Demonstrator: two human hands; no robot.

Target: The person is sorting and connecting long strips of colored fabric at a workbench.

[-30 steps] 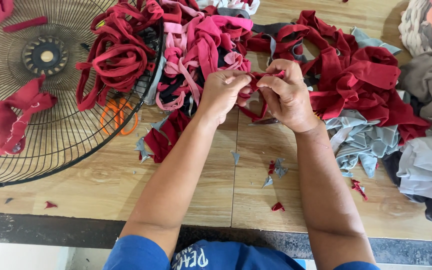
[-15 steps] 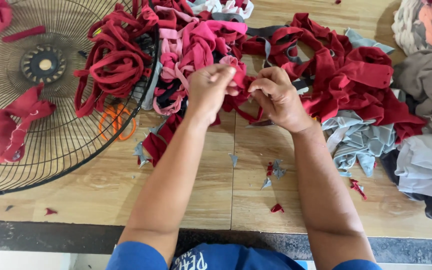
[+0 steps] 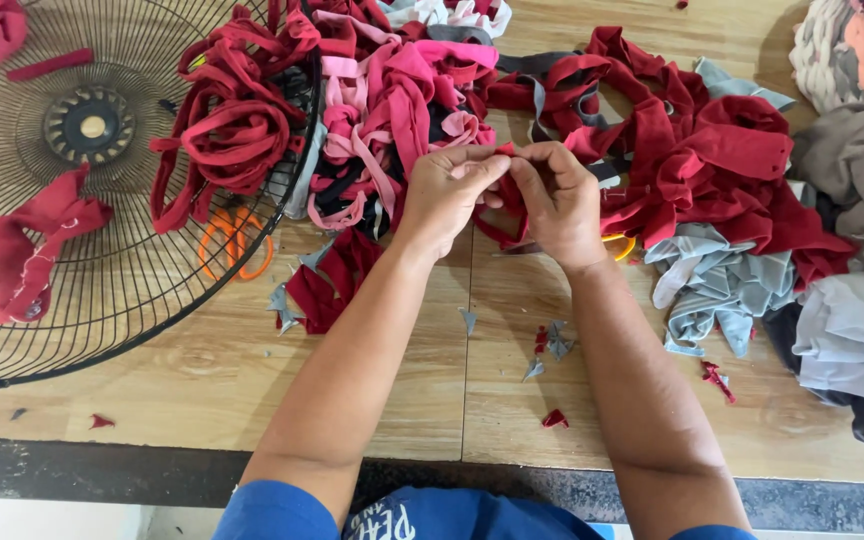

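Note:
My left hand (image 3: 447,195) and my right hand (image 3: 557,195) meet over the middle of a wooden floor (image 3: 382,400), fingertips pinched together on a dark red cloth strip (image 3: 508,208) that hangs looped between them. Just beyond the hands lies a tangle of pink and red strips (image 3: 392,110). A heap of dark red cloth (image 3: 712,160) spreads to the right of my right hand.
A round black wire fan guard (image 3: 102,200) lies at the left with red strips (image 3: 232,130) woven on its rim. Orange-handled scissors (image 3: 237,245) lie under its edge. Grey cloth (image 3: 722,285) and more garments (image 3: 857,190) pile at the right. Small scraps (image 3: 552,340) dot the floor.
Both hands have shifted slightly away from me toward the strip pile, still pinching the red strip, and the fingertips have drawn closer together.

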